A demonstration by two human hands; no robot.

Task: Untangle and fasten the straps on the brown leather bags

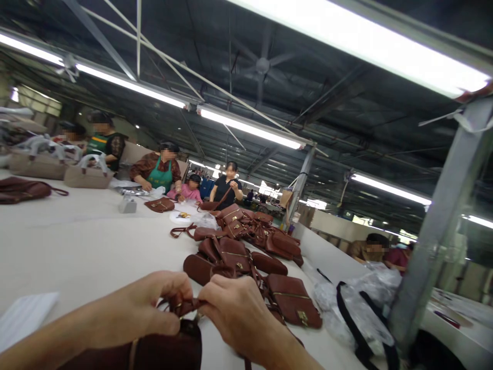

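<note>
At the front of the table, my left hand is closed on a brown leather strap, fingers curled in a pinch. Close beside it on the right, my right hand pinches the same strap. Below both hands lies a dark brown leather bag with a zip, cut off by the lower edge of the view. A bit of metal hardware shows under the strap, partly hidden by my fingers. Just past my right hand is a brown bag with a gold clasp.
A heap of brown bags runs along the white table. Clear plastic wrapping and a black strap lie right, by a grey post. Several co-workers sit or stand beyond; beige bags stand far left.
</note>
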